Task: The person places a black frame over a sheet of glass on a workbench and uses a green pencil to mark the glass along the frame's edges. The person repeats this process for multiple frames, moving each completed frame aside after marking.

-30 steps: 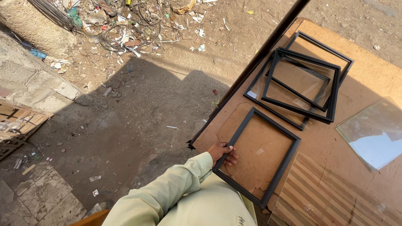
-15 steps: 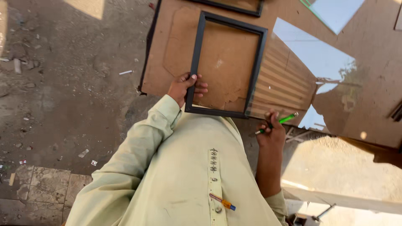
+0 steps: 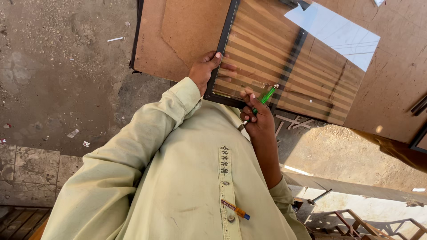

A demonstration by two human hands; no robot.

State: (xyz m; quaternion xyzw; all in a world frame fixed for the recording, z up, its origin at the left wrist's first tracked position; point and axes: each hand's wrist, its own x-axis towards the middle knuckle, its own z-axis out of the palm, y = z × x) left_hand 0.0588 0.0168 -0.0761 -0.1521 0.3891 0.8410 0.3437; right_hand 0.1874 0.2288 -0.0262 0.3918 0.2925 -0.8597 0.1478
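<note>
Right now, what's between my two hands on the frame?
In the head view, only the frame's near corner and the glass over brown board lie between the left hand and the right hand, which holds a green tool.

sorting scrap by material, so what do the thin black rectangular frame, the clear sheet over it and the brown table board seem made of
Thin black rectangular frame: probably painted metal or plastic, with slim, matte, straight bars.

Clear sheet: likely glass, since it is see-through and reflects pale sky.

Brown table board: looks like hardboard or pressed fibreboard, dull, scuffed and grainless.

The left hand grips the frame.
</note>
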